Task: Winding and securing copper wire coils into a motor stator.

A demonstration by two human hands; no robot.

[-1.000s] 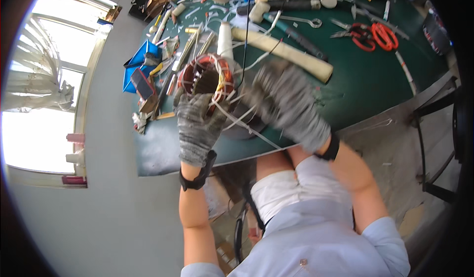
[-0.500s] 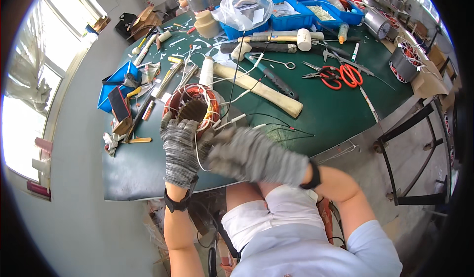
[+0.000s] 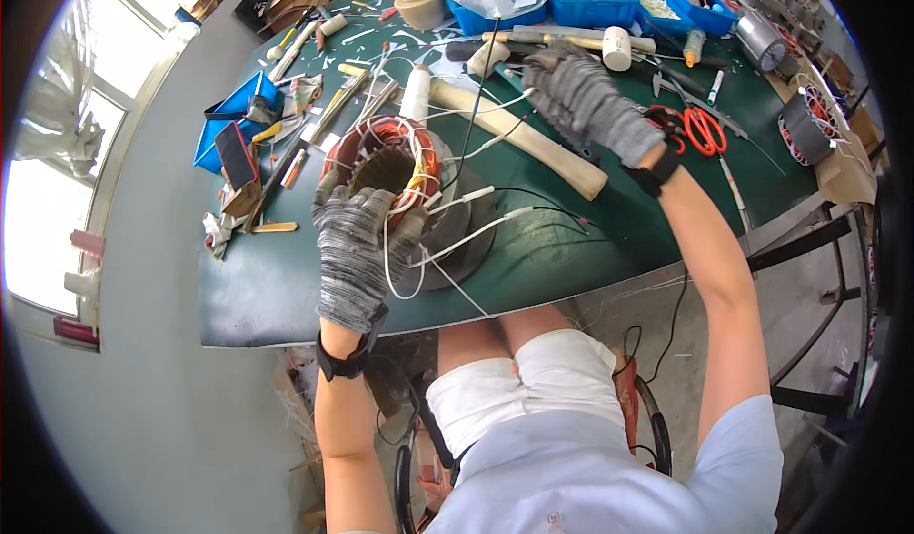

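A motor stator [image 3: 427, 168] with red-brown windings, white lacing and loose white leads stands at the table's near left, its bore tilted toward me. My left hand [image 3: 357, 248], in a grey knitted glove, grips its near rim, fingers at the bore's edge and thumb at the right side. My right hand [image 3: 595, 101], gloved alike, is stretched out over the tools at the right. It covers part of a hammer with a teal and black handle [image 3: 509, 78]; its fingers are partly hidden, so their grip cannot be made out. A thick pale wooden handle [image 3: 533, 148] lies between the hands.
Red-handled scissors [image 3: 705, 131] lie right of my right hand, a white-headed mallet [image 3: 616, 49] beyond it. Blue bins [image 3: 590, 9] line the back. A phone [image 3: 235, 153] leans by a blue tray [image 3: 214, 144] at left. Another stator [image 3: 807, 127] stands far right.
My right hand has moved from beside the stator, away and to the right, onto the hammer's area. My left hand stays on the stator. The view has shifted slightly.
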